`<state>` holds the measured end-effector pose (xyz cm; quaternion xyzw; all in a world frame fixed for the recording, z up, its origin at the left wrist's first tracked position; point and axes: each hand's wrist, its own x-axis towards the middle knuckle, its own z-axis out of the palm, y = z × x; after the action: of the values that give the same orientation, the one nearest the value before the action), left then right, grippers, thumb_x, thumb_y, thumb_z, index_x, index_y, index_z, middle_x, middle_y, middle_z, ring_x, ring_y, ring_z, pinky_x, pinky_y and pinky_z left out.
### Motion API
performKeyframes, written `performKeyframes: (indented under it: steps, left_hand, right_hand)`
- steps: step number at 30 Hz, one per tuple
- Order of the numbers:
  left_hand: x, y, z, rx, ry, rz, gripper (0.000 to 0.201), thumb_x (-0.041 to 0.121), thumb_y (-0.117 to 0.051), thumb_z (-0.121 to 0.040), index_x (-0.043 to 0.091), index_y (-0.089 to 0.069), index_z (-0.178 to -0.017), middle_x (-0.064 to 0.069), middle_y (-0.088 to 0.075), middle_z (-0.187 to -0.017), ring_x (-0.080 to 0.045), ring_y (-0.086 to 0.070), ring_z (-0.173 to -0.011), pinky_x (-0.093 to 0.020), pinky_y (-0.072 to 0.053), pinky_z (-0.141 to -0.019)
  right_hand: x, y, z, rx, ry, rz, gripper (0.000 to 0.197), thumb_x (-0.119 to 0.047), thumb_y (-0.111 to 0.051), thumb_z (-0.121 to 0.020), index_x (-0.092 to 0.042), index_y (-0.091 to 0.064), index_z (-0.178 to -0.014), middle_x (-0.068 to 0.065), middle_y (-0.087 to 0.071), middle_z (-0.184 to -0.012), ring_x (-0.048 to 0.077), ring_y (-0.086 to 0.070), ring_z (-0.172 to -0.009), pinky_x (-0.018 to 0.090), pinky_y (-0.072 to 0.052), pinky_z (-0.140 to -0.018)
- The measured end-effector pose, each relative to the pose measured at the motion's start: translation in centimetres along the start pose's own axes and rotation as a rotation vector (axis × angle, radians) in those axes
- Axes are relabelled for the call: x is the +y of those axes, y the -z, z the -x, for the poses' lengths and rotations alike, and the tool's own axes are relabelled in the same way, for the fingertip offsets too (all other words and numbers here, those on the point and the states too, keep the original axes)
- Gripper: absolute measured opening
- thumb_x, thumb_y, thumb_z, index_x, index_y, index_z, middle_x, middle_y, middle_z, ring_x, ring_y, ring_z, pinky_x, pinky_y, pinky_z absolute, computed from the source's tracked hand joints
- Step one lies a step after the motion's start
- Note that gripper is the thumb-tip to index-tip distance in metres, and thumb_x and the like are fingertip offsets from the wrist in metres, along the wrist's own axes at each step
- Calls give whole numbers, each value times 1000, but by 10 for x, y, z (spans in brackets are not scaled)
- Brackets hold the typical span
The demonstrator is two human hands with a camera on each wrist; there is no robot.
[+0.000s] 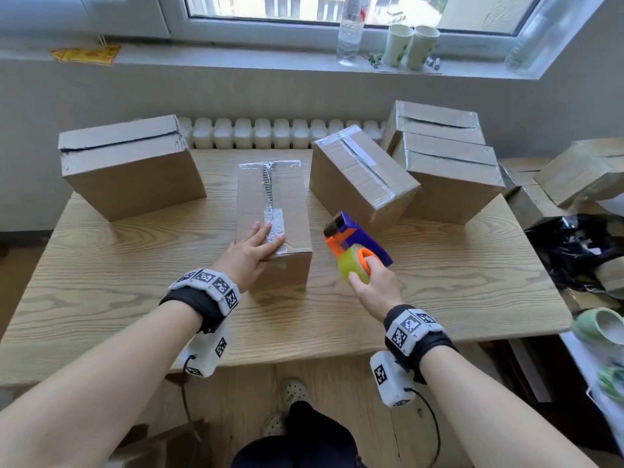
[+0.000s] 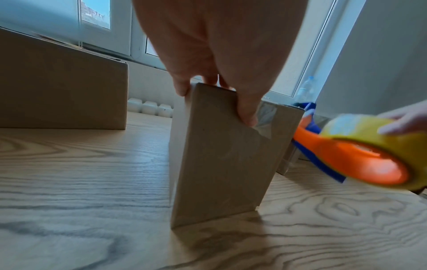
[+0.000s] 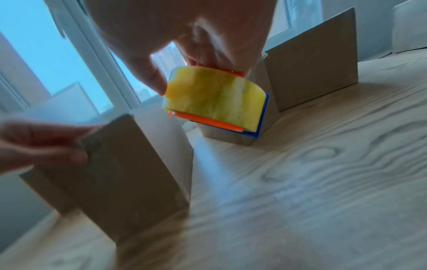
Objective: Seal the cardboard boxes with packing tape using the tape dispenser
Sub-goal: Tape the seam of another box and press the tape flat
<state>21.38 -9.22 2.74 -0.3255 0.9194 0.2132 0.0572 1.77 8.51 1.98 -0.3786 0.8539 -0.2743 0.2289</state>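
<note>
Head view: the middle box point(image 1: 273, 217) runs lengthwise up the frame on the worktop point(image 1: 101, 298). The left hand point(image 1: 251, 251) lies flat on its lower end; the tape dispenser point(image 1: 356, 246), gripped by the right hand point(image 1: 373, 285), hovers just right.

Left wrist view: straight fingers point(image 2: 247, 113) press the box's top edge.

Right wrist view: fingers point(image 3: 150, 76) wrap the tape roll.

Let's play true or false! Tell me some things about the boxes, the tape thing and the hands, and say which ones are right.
1. The right hand holds the tape dispenser. True.
2. The left hand rests on the middle box. True.
3. The dispenser is touching the middle box. False: it is held beside it, apart.
4. The tape roll is red. False: it looks yellowish.
5. The table is wooden. True.
6. The left hand holds scissors. False: it only touches the box.
</note>
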Motion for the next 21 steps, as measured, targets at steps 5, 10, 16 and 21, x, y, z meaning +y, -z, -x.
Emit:
performKeyframes:
  steps: [5,10,16,21]
  left_hand:
    - [3,1,-5,65,9,117,54,7,-60,-87,19,-41,-135,-2,-19,-156,-18,-9,-145,-51,-27,-111]
    - [5,14,-5,108,-78,59,20,14,-65,-82,19,-56,-99,0,-47,-131,-23,-52,-113,-48,-41,-96]
    - [10,14,0,51,-76,-65,9,11,-56,-90,13,-53,-98,-6,-44,-131,-28,-44,-125,-56,-36,-100]
    - [13,17,2,59,-59,-40,11,22,-60,-89,16,-51,-92,-5,-39,-136,-33,-47,-121,-47,-44,-92]
  right_hand:
    - [-26,41,0,125,42,-204,23,-34,-55,-70,-15,-57,-82,-5,-54,-69,17,-50,-68,24,-36,-61]
    - [-47,65,-1,121,116,-230,31,-37,-55,-69,-11,-63,-81,-1,-60,-68,14,-54,-64,24,-41,-60]
    - [-58,67,-2,103,155,-240,20,-29,-63,-79,-10,-65,-86,7,-67,-79,21,-61,-74,30,-47,-65]
    - [-60,64,-3,80,162,-223,9,-20,-64,-85,-11,-65,-87,3,-64,-78,16,-58,-72,24,-44,-61]
